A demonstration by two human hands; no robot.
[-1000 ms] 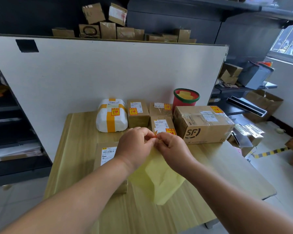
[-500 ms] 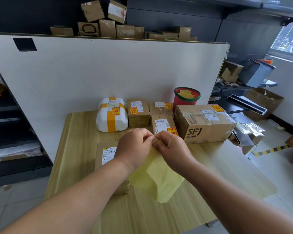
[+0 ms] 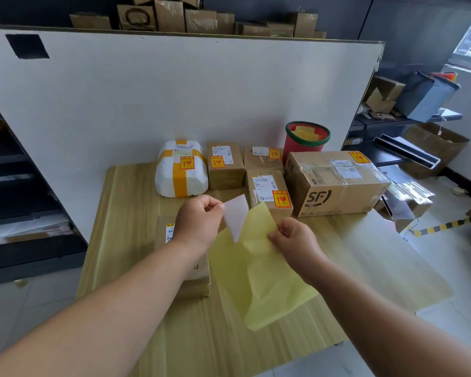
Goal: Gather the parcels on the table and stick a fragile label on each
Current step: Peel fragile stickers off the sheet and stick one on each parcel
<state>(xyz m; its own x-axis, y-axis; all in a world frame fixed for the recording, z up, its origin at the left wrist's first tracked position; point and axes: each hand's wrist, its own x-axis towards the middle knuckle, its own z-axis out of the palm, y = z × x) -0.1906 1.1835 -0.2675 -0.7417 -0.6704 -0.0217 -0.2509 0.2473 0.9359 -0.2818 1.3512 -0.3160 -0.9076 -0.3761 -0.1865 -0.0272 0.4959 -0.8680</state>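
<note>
Head view, pale label (image 3: 235, 217), yellow backing (image 3: 259, 268)

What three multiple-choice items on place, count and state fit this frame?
1. Where does the red bucket stand? A. behind the SF box B. on the floor C. under the table
2. How many fragile labels show on parcels? A. two B. five C. nine
3. What does the left hand do? A. lies flat B. pinches a peeled label C. grips a box
Answers: 1 A, its rim rises behind the box; 2 B, one on each rear parcel; 3 B, its fingers pinch it, the right hand holding the yellow backing sheet.
</note>
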